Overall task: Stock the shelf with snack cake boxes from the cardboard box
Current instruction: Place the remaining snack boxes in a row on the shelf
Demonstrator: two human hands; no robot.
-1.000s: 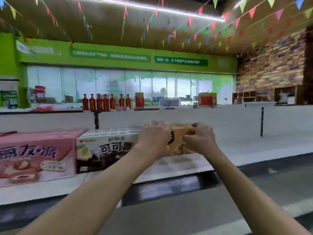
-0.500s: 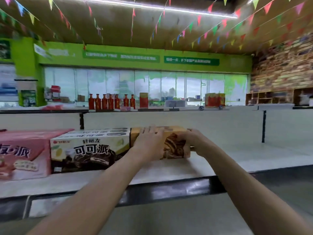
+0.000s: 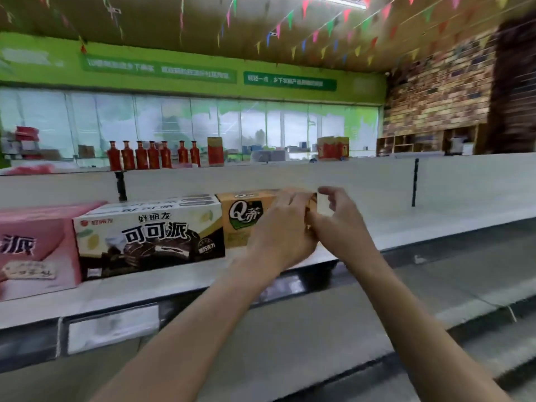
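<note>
An orange snack cake box stands on the white shelf, touching the right end of a black-and-white cocoa pie box. A pink pie box sits at the far left of the row. My left hand lies over the orange box's front right part, fingers curled onto its top edge. My right hand is at the box's right end, thumb and fingers curled around that end. The box's right half is hidden by both hands. The cardboard box is out of view.
The shelf runs on to the right with a white back panel and a black upright post. Behind the panel stand red bottles and red cartons. A price-tag rail runs along the shelf's front edge.
The view has moved closer and shifted right. The orange box stays against the cocoa pie box; my right hand has risen at its end with fingers now showing above the top edge.
</note>
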